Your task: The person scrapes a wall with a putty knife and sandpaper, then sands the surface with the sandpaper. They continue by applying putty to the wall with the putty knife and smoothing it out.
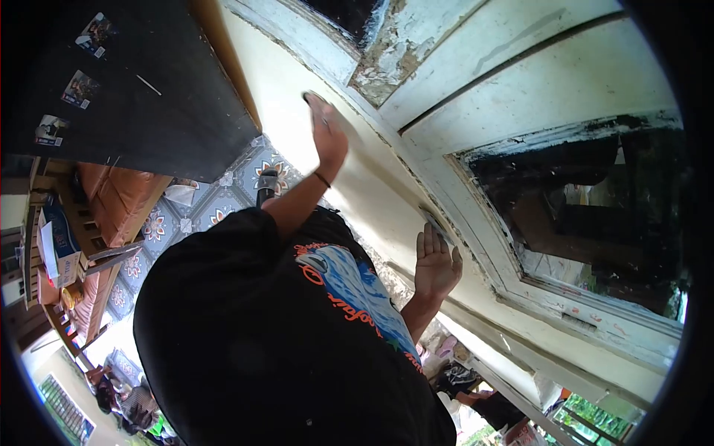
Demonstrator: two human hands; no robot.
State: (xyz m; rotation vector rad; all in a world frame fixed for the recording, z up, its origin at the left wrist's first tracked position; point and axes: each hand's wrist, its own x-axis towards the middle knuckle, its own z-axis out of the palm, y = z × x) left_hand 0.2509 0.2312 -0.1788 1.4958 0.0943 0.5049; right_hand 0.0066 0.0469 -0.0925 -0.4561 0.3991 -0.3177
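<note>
My left hand (329, 137), with a dark band at the wrist, is raised beside the cream wall (379, 167). Its fingers are pressed together and slightly blurred; a small dark thing shows at their tips, too small to name. My right hand (436, 269) is lower along the same wall, palm toward the camera and fingers stretched out. A thin grey piece (434, 217) lies just beyond its fingertips; whether they touch it is unclear. Between my arms shows my black shirt (245, 334) with a blue and orange print.
A weathered white frame with dark glass (580, 215) is at right. A black panel with stickers (141, 82) stands upper left. Patterned floor tiles (201, 201), an orange-cushioned sofa (123, 197) and a cardboard box (63, 264) are at left. Other people (126, 401) appear at the bottom edges.
</note>
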